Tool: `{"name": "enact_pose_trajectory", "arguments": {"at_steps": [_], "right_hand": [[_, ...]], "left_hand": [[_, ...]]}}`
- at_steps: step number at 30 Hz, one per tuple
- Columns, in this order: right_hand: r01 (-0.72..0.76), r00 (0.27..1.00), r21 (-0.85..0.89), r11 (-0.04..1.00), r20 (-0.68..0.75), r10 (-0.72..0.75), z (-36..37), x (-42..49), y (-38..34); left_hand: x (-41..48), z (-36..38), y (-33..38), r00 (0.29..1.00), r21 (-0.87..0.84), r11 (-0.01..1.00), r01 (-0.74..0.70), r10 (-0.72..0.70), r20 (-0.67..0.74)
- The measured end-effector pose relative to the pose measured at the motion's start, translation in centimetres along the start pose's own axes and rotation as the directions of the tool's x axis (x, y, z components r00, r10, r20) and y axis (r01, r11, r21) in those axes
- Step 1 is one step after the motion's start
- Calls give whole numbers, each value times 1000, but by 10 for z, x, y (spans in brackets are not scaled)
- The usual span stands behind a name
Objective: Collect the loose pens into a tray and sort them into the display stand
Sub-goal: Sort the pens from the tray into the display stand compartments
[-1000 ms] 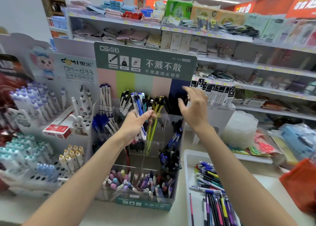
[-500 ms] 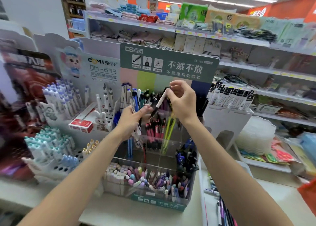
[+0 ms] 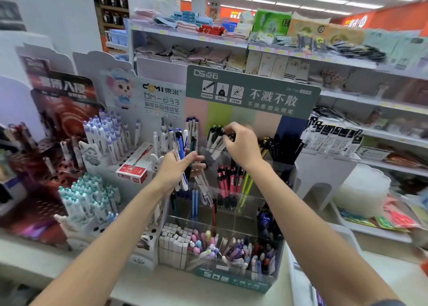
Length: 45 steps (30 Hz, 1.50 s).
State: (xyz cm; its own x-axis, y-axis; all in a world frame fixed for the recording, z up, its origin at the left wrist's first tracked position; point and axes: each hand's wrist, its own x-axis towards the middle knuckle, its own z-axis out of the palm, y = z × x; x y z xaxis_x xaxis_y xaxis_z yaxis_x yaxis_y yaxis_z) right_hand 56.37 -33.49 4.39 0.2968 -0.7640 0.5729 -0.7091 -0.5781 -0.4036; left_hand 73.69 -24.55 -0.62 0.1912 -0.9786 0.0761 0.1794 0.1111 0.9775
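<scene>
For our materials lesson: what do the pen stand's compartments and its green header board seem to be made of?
The compartments: clear glossy plastic, probably acrylic; the pens show through the walls. The header board: matte printed card or thin plastic, flat with rounded corners; cannot tell which.

A red box (image 3: 135, 168) lies left; folded towels (image 3: 208, 57) fill the shelf (image 3: 185, 36) behind.
</scene>
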Motion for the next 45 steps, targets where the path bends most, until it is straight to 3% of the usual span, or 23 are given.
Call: {"name": "enact_pose_trajectory", "arguments": {"at_steps": [3, 5, 9, 11, 18, 27, 36, 41, 45], "right_hand": [[90, 986, -29, 996, -140, -93, -6, -4, -5], [132, 980, 58, 990, -157, -121, -11, -6, -16], [-14, 995, 357, 934, 100, -23, -15, -11, -38], [-46, 993, 403, 914, 119, -3, -16, -14, -39], [-93, 964, 488, 868, -176, 201, -57, -24, -5], [-110, 949, 426, 898, -222, 222, -69, -50, 23], [50, 995, 411, 910, -102, -8, -3, -71, -32], [247, 969, 177, 953, -14, -248, 54, -90, -54], [287, 954, -22, 958, 100, -283, 88, -105, -55]], "left_hand": [[0, 1, 1, 1000, -17, 1000, 4, -4, -2], [1, 6, 4, 1000, -24, 1000, -7, 7, 6], [3, 22, 11, 996, -10, 999, -45, 46, 80], [2, 28, 13, 992, 4, 999, -51, 50, 118], [-1, 22, -13, 999, 43, 999, -27, 25, 46], [-12, 8, -21, 991, 287, 949, -129, 131, 15], [-43, -33, -15, 992, 175, 984, -40, 59, -108], [-67, -58, -23, 983, 194, 981, 3, 34, -183], [-82, -75, -26, 978, 262, 964, 46, 10, -210]]}}
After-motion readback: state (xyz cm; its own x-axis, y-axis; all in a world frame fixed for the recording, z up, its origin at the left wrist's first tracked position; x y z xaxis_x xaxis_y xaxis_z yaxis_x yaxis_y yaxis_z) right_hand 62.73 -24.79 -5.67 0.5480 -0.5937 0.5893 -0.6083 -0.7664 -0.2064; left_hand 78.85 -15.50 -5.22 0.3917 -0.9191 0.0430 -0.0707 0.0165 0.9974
